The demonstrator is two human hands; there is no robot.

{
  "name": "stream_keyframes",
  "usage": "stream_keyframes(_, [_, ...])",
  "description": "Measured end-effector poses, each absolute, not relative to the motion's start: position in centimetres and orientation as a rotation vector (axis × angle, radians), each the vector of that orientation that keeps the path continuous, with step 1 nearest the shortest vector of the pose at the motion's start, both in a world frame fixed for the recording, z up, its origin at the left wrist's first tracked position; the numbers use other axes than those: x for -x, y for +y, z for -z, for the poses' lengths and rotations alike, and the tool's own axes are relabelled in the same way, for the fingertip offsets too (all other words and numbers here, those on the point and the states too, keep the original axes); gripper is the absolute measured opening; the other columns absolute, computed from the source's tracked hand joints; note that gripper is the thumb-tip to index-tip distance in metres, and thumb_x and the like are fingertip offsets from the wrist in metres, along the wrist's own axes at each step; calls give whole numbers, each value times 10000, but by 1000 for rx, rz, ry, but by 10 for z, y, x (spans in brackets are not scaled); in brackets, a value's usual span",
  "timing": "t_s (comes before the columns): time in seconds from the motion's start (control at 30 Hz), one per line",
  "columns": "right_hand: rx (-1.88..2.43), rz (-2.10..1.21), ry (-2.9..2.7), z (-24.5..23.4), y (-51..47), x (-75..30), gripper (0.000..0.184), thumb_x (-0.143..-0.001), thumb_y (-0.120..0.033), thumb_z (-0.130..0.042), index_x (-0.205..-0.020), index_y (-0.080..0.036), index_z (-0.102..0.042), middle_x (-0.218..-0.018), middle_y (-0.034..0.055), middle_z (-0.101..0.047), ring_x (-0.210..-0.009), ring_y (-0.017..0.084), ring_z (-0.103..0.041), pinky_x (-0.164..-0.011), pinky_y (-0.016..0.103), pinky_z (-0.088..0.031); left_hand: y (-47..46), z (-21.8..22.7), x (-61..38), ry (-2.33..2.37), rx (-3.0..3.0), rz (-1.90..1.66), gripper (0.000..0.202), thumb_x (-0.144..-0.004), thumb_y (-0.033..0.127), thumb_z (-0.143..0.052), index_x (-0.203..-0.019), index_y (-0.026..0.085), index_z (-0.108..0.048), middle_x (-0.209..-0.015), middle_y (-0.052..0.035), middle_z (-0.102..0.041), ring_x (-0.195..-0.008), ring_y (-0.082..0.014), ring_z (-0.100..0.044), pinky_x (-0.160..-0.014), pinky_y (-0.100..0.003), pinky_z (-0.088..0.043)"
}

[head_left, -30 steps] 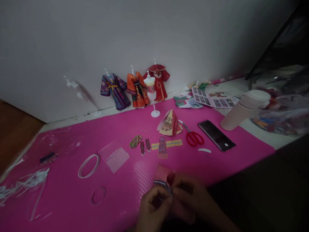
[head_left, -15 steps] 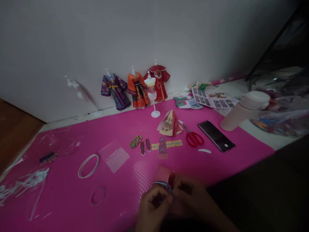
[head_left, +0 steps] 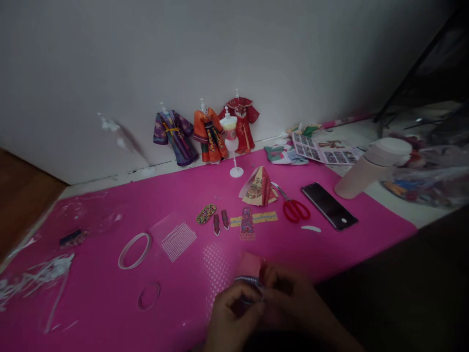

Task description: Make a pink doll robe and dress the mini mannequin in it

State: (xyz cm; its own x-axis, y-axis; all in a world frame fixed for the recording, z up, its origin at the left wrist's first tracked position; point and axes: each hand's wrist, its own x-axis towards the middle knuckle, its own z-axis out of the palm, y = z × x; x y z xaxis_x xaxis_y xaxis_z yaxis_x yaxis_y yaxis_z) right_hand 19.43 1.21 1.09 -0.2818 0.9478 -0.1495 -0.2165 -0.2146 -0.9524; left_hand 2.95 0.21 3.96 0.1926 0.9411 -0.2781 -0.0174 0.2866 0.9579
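A small pink piece point(head_left: 250, 263), seemingly doll-clothing fabric, is held between my hands at the table's near edge. A dark trim strip with pale dots point(head_left: 247, 279) runs across it. My left hand point(head_left: 234, 313) is closed, thumb and forefinger pinching the trim's lower side. My right hand point(head_left: 289, 293) is closed too, fingertips meeting the left ones at the piece's right edge. The exact pinch is dim and partly hidden by the fingers. Just beyond lie a patterned panel point(head_left: 247, 225), two dark red pointed pieces point(head_left: 221, 221) and a sheet of stick-on beads point(head_left: 179, 242).
Red-handled scissors point(head_left: 296, 210), a phone point(head_left: 329, 205) and a bottle point(head_left: 366, 168) stand or lie to the right. Tape rolls point(head_left: 135, 251) are on the left. At the back, a white mannequin point(head_left: 231, 139) stands before dressed doll forms point(head_left: 175, 137). A folded skirt piece point(head_left: 258, 188) sits mid-table.
The hands stay almost in place, still pinching the pink piece. The piece and its trim have shifted slightly to the right; the table items are unmoved.
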Motion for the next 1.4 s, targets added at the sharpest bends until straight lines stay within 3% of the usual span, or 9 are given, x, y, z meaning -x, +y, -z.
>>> stream_keyframes(0.47, [956, -1723, -894, -1, 12, -201, 316, -732, -392, -794, -623, -183, -583, -634, -45, -504, -588, 108, -415, -552, 236, -302, -5, -30, -18, 1098, -1044, -817, 241, -748, 383, -744, -652, 195, -629, -664, 16, -600, -654, -146, -525, -673, -274, -426])
stream_keyframes(0.8, [1016, -1729, -776, -8, 13, -205, 305, -696, -357, -817, -597, -191, -582, -626, -42, -517, -598, 121, -437, -566, 249, -346, -5, -28, -5, 1090, -1076, -791, 246, -794, 401, -738, -693, 193, -655, -715, 16, -575, -678, -140, -496, -665, -252, -399])
stream_keyframes(1.1, [1019, -1713, -759, -11, 18, -212, 323, -703, -352, -817, -580, -175, -577, -612, -45, -506, -597, 115, -421, -576, 242, -332, -4, -30, -6, 1046, -1077, -919, 384, -735, 524, -774, -615, 183, -643, -670, 13, -556, -677, -139, -506, -659, -252, -396])
stream_keyframes(1.4, [1000, -1765, -592, -26, 20, -210, 387, -629, -411, -866, -554, -176, -569, -622, -34, -517, -595, 119, -439, -573, 245, -363, -2, -36, -1, 1048, -1084, -963, 353, -737, 495, -788, -617, 192, -651, -689, 6, -582, -705, -154, -540, -691, -276, -420])
